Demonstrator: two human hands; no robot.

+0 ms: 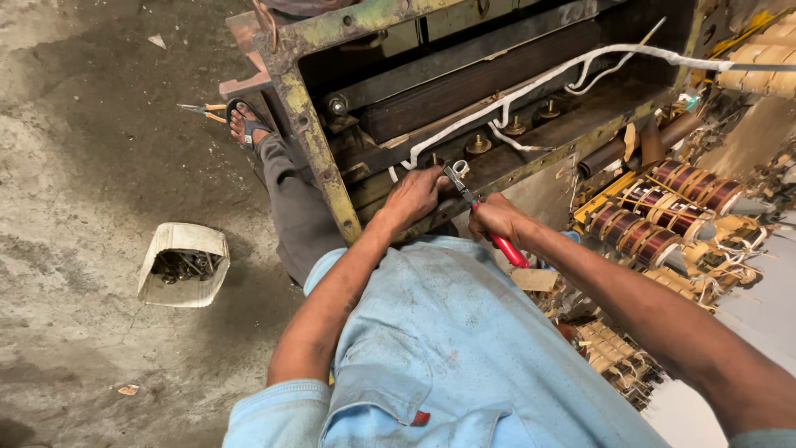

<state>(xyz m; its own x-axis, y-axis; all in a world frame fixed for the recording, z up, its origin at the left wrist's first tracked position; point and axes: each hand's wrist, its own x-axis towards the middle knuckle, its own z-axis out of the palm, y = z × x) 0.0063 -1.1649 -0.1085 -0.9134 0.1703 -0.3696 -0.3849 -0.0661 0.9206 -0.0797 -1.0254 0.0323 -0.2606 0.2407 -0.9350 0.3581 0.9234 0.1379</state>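
Gripping red-handled pliers (485, 220), the right hand (496, 217) is closed around the handles, with the metal nose of the tool pointing up and left toward a small terminal lug (461, 168) at the end of a white sleeved wire (531, 87). The left hand (414, 197) rests just beside the plier nose, fingers curled onto the lower rail of a rusted, yellow-green metal frame (311, 137); whether it clamps anything cannot be told. The two hands sit close together at the front edge of the frame. Brass terminal studs (478, 145) stand in a row along the dark ledge behind the pliers. To the right, copper-wound coils (663, 220) lie stacked beside the frame. On the concrete floor (75, 207) to the left stands an open white container (183, 265) holding dark metal parts. A sandalled foot (245, 121) lies beyond the frame corner, with orange-handled cutters (201, 109) just beside it.
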